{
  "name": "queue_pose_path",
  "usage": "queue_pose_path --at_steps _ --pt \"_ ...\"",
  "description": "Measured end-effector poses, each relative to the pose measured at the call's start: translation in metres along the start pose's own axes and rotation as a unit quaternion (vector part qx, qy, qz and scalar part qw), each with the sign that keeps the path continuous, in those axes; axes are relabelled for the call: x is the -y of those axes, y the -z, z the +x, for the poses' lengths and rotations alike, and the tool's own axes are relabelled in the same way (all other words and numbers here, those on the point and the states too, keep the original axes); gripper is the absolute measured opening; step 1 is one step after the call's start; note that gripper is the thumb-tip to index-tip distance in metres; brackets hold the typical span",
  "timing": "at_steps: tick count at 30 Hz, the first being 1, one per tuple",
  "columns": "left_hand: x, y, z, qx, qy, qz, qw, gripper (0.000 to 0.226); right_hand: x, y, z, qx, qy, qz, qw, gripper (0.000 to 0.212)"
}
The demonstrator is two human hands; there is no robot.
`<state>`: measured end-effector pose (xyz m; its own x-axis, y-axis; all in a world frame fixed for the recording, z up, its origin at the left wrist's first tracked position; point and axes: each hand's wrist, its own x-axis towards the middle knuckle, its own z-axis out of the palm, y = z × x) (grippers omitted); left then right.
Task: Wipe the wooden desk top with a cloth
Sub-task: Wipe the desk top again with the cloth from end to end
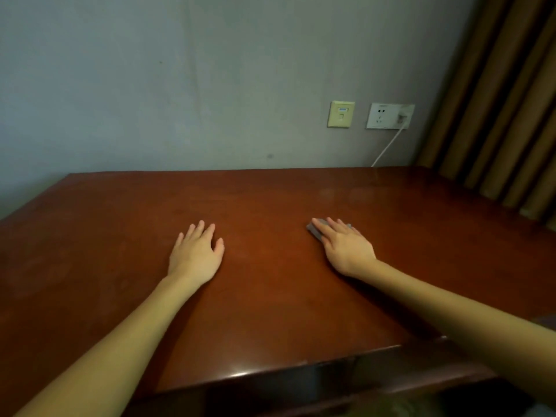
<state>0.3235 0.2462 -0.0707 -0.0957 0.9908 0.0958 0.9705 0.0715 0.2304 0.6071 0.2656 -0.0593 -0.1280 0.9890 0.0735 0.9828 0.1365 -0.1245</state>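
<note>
**Flat fingers on a small grey cloth**

The wooden desk top point(270, 296) fills the lower frame, hard and glossy, and I judge it slick. My left hand point(195, 254) lies flat at centre, fingers spread, empty. Right of centre, my right hand point(346, 245) presses straight fingers on the folded cloth point(313, 232). It looks soft and light, best pinned from above.

The reddish-brown wooden desk point(270, 296) looks smooth and glossy, with highlights along its near edge. The small grey cloth point(315, 230) is soft and matt. The grey painted wall point(180, 100) looks matt.
</note>
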Motion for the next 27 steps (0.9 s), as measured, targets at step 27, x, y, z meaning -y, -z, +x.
queue_pose_path --at_steps 27 --pt "-0.011 0.005 -0.060 -0.010 0.059 0.002 0.998 0.051 0.023 0.009 -0.125 -0.008 0.041 0.013 0.999 0.049"
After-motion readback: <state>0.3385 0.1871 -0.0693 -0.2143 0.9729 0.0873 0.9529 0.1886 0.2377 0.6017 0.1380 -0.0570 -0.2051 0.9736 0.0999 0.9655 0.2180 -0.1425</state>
